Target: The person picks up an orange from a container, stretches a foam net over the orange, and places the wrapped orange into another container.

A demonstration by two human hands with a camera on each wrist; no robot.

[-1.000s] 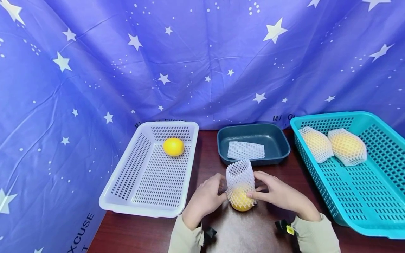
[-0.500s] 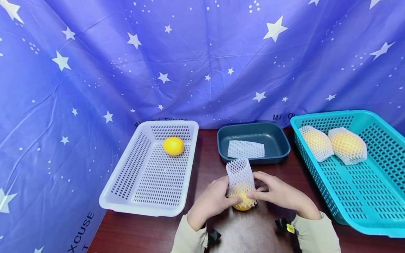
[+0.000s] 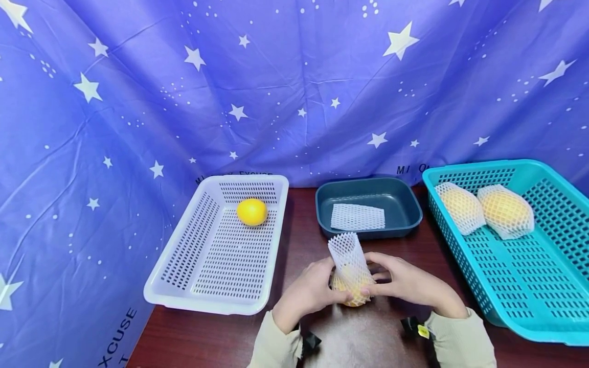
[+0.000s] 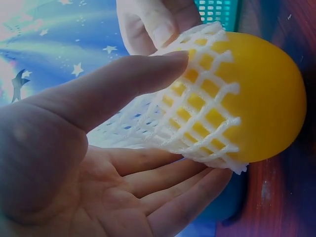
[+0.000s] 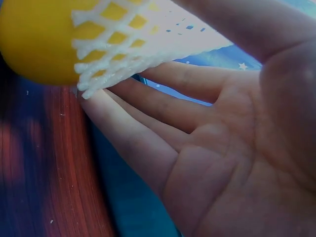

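A white foam net sleeve (image 3: 348, 253) stands upright around a smooth yellow fruit (image 4: 269, 98), its upper part rising loose above it. The fruit's rounded lower end sticks out bare below the net's cut edge. My left hand (image 3: 310, 289) holds the netted fruit from the left, thumb on the front of the mesh and fingers behind. From the other side my right hand (image 3: 405, 278) grips it the same way, fingertips at the net's lower edge in the right wrist view. The two thumbs lie close together on the front.
A white basket (image 3: 154, 294) on the left contains one bare yellow fruit (image 3: 252, 212). Behind the hands, a dark tray (image 3: 400, 209) has a flat foam net (image 3: 358, 217) in it. Two netted fruits (image 3: 505, 210) lie in the teal basket (image 3: 529, 286) at right.
My left hand has moved right, its thumb coming onto the front of the fruit. The net has slid lower over the fruit, and its top leans slightly left.
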